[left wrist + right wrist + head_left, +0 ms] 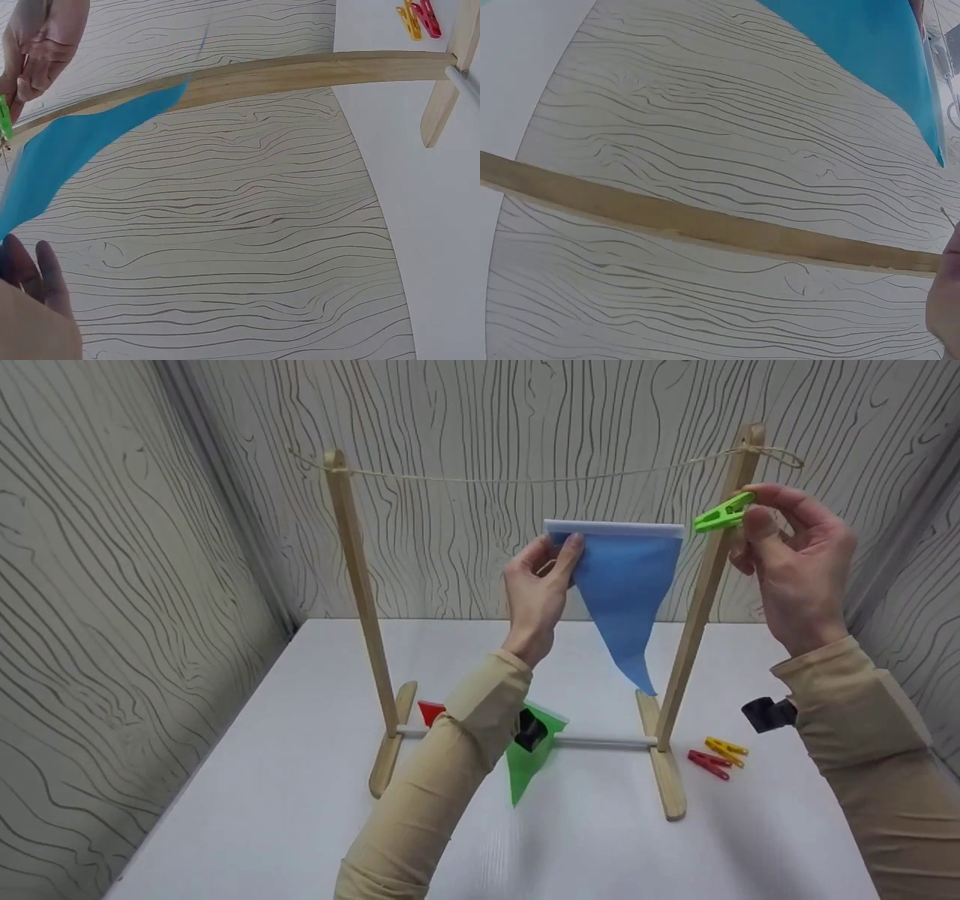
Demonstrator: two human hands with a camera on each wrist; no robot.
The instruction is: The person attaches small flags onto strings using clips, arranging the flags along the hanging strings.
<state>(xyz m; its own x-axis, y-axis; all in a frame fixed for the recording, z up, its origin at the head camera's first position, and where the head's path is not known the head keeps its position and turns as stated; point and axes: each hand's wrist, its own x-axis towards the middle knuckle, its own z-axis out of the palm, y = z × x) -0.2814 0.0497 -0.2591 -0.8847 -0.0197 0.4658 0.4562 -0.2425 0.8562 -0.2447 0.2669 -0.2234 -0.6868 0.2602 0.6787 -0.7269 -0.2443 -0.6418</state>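
Note:
In the head view my left hand (536, 596) pinches a blue pennant (626, 585) near the left end of its white top strip, and the pennant's pointed tip hangs down. My right hand (806, 555) holds a green clothespin (724, 514) between thumb and fingertips, just right of the pennant's upper right corner. Above both runs a thin string (480, 480), sagging between two wooden posts. The pennant hangs below the string, apart from it. The left wrist view shows the pennant (82, 142) between my two hands.
The wooden posts (360, 592) stand on flat feet joined by a white rod (607, 741). A green pennant (529, 765) and a partly hidden red one (430, 712) lie by the rod. Right of the stand lie a yellow clothespin (726, 750) and a red clothespin (709, 763).

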